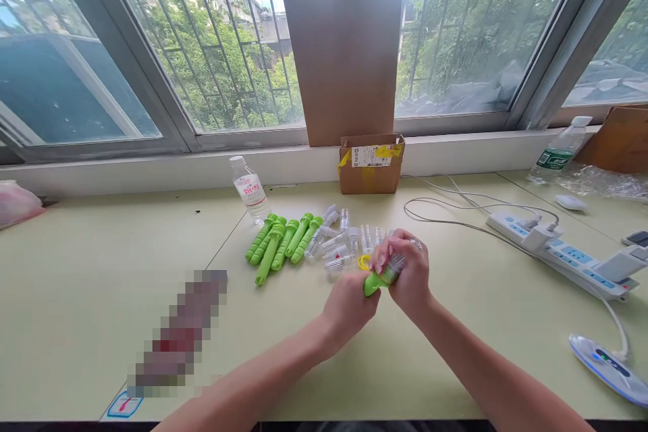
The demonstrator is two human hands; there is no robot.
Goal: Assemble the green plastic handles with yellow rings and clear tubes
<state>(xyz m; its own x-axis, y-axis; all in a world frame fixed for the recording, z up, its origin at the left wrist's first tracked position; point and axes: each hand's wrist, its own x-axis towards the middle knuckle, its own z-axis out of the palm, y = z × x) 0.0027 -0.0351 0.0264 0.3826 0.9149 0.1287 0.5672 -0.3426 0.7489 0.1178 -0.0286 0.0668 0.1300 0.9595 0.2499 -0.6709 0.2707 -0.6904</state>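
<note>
Above the table, my left hand (350, 304) is closed around a green plastic handle (373, 283). My right hand (412, 277) wraps a clear plastic tube (397, 266) that meets the green handle between both hands; fingers hide the joint. Just beyond the hands lie several loose clear tubes (321, 241), some with white ends. A small yellow ring (362, 262) is beside my right fingers. To the left of the tubes rests a group of several green ribbed handles (276, 250) with threaded ends.
A water bottle (250, 190) stands behind the green handles. A cardboard box (372, 179) sits by the window. On the right are a power strip (561, 253) with cables, a white oval device (607, 368) and another bottle (557, 152). A pixelated patch (179, 334) covers something at left.
</note>
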